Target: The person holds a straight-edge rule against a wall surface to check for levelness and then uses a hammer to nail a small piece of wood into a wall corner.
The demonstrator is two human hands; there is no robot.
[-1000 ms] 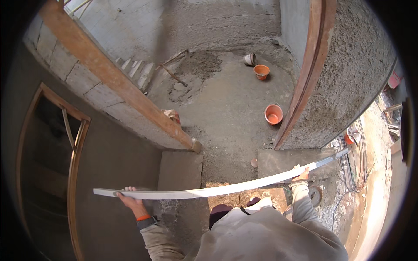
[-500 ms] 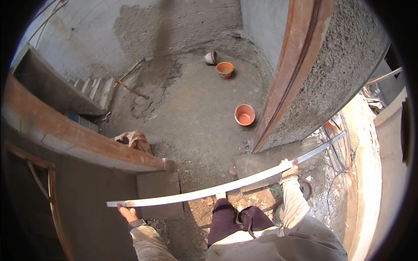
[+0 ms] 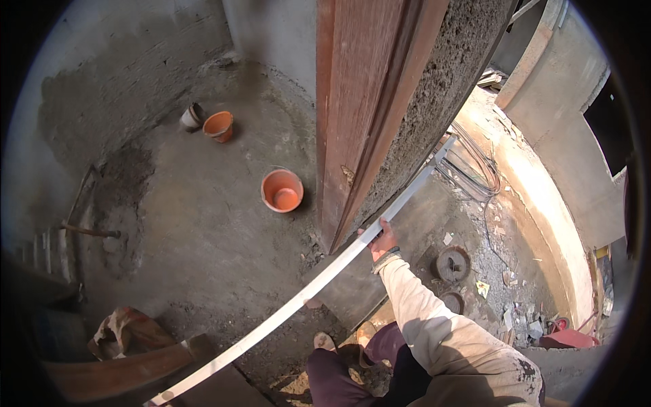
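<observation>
A long, pale metal straightedge (image 3: pixel 291 305) runs diagonally from the lower left edge up to the right, looking bent through the lens. My right hand (image 3: pixel 384 243) is closed around it, past its middle, next to the foot of a brown wooden door frame (image 3: pixel 352 129). Beyond that hand, the bar's far end lies alongside the rough plastered wall end (image 3: pixel 424 88) in this view; whether they touch I cannot tell. The bar's near end reaches the picture's lower edge, where my left hand cannot be made out. My feet are below the bar.
Two orange buckets (image 3: pixel 282 191) and a whitish bucket (image 3: pixel 192 117) are on the floor beyond the frame. A crumpled sack (image 3: pixel 129 332) lies at left, near a wooden-handled tool (image 3: pixel 91 231). On the right are coiled cables (image 3: pixel 485 169), a round dark container (image 3: pixel 452 264) and rubble.
My view has swung right, so the buckets and door frame appear further left. The straightedge now slants more steeply, its right end higher. My left hand has dropped out of sight.
</observation>
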